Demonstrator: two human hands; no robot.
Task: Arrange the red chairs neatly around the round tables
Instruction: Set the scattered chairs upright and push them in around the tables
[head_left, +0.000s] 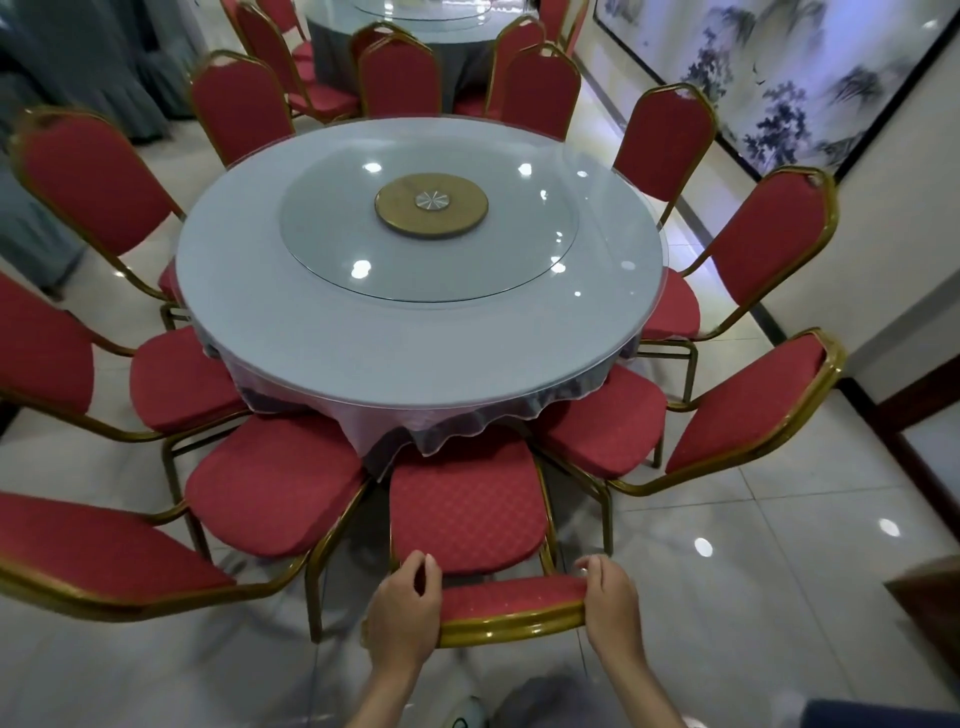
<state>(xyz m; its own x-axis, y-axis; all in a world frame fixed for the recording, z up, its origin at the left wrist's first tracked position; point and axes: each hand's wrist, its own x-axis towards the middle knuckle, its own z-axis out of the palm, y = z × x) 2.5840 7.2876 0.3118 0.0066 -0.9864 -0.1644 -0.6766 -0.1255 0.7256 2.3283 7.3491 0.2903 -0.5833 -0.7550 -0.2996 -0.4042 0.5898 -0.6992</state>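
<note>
A red chair (470, 512) with a gold frame stands right in front of me, its seat pushed under the near edge of the round table (249, 291). My left hand (402, 608) grips the left end of its backrest top. My right hand (610, 597) grips the right end. Several more red chairs ring the table, among them one at near left (275, 486) and one at near right (605, 421).
A glass turntable (332, 234) with a round wooden hub lies on the table. A second round table (332, 41) with red chairs stands behind. A wall with a framed ink painting (779, 67) runs along the right, and white tiled floor (727, 545) lies at near right.
</note>
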